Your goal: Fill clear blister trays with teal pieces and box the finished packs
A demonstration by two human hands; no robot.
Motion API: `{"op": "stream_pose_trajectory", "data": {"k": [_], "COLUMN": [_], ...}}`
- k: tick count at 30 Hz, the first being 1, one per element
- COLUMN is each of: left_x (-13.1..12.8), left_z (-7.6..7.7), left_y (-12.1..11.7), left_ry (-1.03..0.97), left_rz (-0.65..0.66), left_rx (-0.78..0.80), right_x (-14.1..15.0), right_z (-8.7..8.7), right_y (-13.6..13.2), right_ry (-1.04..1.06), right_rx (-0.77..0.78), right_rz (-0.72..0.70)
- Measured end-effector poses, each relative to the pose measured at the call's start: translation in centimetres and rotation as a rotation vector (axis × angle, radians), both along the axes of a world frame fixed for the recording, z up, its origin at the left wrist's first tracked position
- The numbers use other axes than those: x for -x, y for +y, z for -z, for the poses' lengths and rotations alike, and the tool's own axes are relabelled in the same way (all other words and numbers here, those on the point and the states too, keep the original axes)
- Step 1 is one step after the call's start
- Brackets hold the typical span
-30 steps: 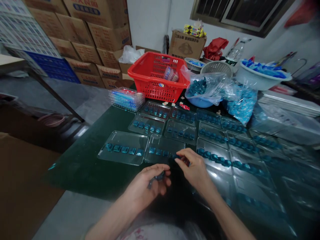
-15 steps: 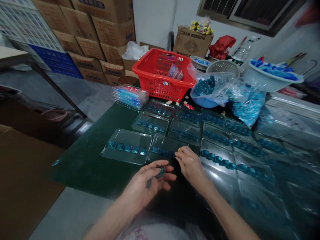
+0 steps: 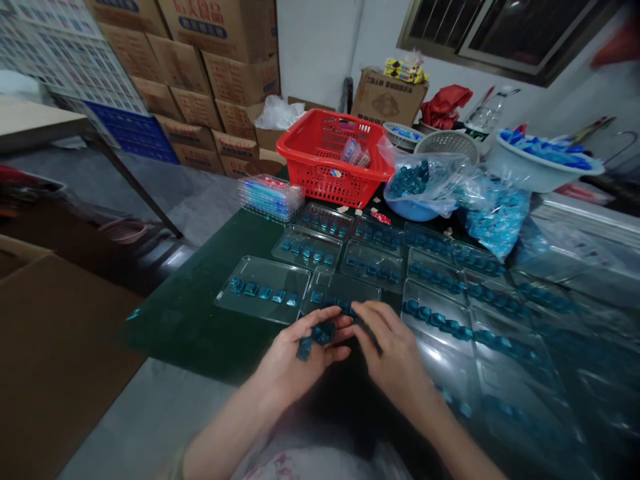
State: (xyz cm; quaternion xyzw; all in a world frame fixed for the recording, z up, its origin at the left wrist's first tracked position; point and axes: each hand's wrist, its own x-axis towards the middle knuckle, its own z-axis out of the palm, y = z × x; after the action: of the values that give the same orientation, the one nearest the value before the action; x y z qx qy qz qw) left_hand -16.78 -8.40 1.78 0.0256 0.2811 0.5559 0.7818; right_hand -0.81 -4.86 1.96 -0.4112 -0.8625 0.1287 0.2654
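Head view: the right hand [image 3: 393, 347] has come in close to the left hand [image 3: 295, 360]; the left hand is curled and holds a small clump of shiny blue pieces [image 3: 323, 333] in its fingers; the right fingers [image 3: 370, 327] are bent by the clump, but I cannot tell if they pinch it; a clear plastic tray [image 3: 340, 285] with blue pieces in a row lies just past the hands, on a green table top [image 3: 175, 327]

left hand [image 3: 295, 360] and right hand [image 3: 395, 350] bare, slim-fingered. left forearm [image 3: 225, 427], right forearm [image 3: 460, 440] bare too. pale cloth garment with pink floral print [image 3: 285, 465] along lower edge of view, blurred. dim sleeve edge [image 3: 176, 467] on left arm. dark blurred mass [image 3: 350, 427] between arms, too dark to tell.
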Motion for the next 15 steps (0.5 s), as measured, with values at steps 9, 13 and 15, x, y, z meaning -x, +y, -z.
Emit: {"op": "stream_pose_trajectory", "data": {"k": [9, 13, 15], "left_x": [-2.2, -2.4, -2.4], "left_z": [1.8, 3.0, 3.0], "left_y": [-1.4, -2.0, -2.0], "left_ry": [0.266, 0.483, 0.578], "left_rz": [0.073, 0.134, 0.128], "left_rx": [-0.008, -0.115, -0.159], "right_x": [0.9, -0.2, -0.5], "right_z": [2.5, 3.2, 3.0], "right_y": [-3.9, -4.2, -4.3], "right_ry": [0.111, 0.183, 0.213], "right_rx": [0.134, 0.238, 0.337], "right_rz": [0.049, 0.086, 0.076]}}
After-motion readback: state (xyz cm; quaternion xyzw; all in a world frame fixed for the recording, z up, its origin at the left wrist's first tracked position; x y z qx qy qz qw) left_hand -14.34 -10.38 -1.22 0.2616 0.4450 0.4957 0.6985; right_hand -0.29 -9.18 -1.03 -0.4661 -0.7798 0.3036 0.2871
